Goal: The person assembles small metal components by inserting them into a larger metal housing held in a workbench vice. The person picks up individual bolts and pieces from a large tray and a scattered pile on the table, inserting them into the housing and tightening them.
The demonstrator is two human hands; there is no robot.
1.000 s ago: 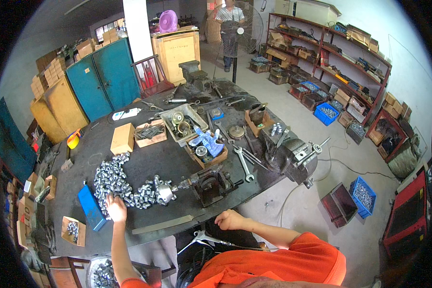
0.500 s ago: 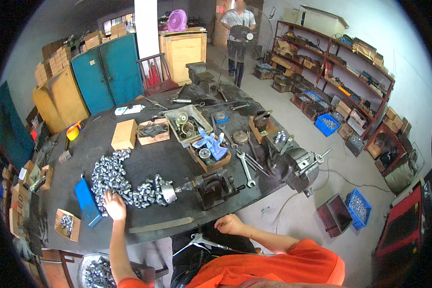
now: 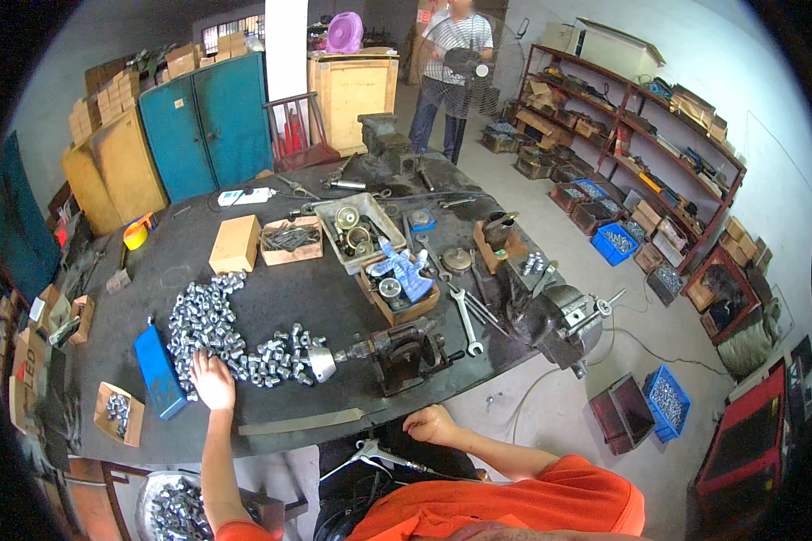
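Observation:
My left hand (image 3: 213,382) lies palm down at the near edge of a pile of shiny metal fittings (image 3: 209,326), fingers stretched out and touching the closest pieces. Left of it stands a long blue box (image 3: 160,371). A second cluster of fittings (image 3: 275,358) reaches to a silver cone-shaped head (image 3: 320,362) on a bench-mounted spindle (image 3: 404,356). My right hand (image 3: 431,424) is held by the bench's front edge with fingers curled in; what they hold, if anything, is hidden. Below it, an air blow gun (image 3: 370,451) lies across my lap.
A small carton of fittings (image 3: 119,415) sits at the bench's left corner, and a round basin of fittings (image 3: 179,509) below. Spanners (image 3: 465,320), a grey tray (image 3: 379,216) and a vise (image 3: 559,320) occupy the right side. A person (image 3: 456,63) stands behind a fan.
My left hand stays at the pile's edge, its fingers looking more spread. The cone-shaped head appears turned. The person in the background has come nearer; my view has shifted slightly.

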